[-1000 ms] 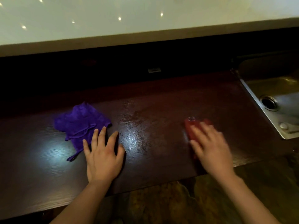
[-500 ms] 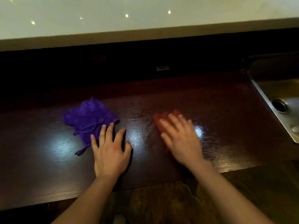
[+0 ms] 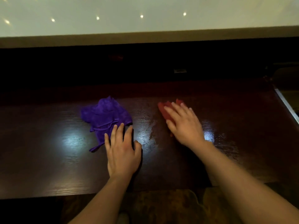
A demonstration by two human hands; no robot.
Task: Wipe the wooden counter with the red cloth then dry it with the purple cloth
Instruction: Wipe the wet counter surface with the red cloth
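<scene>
The dark wooden counter runs across the view, with wet streaks in its middle. My right hand presses flat on the red cloth, which shows only past the fingertips. A crumpled purple cloth lies left of centre. My left hand rests flat on the wood, fingers spread, its fingertips at the purple cloth's near edge and holding nothing.
A steel sink rim borders the counter at the right edge. A dark back wall rises behind the counter, with a pale raised ledge above it. The counter's front edge runs below my wrists.
My right hand has slid the red cloth leftward from near the sink toward the counter's middle and slightly farther back, leaving wet streaks. The left hand has stayed put by the purple cloth.
</scene>
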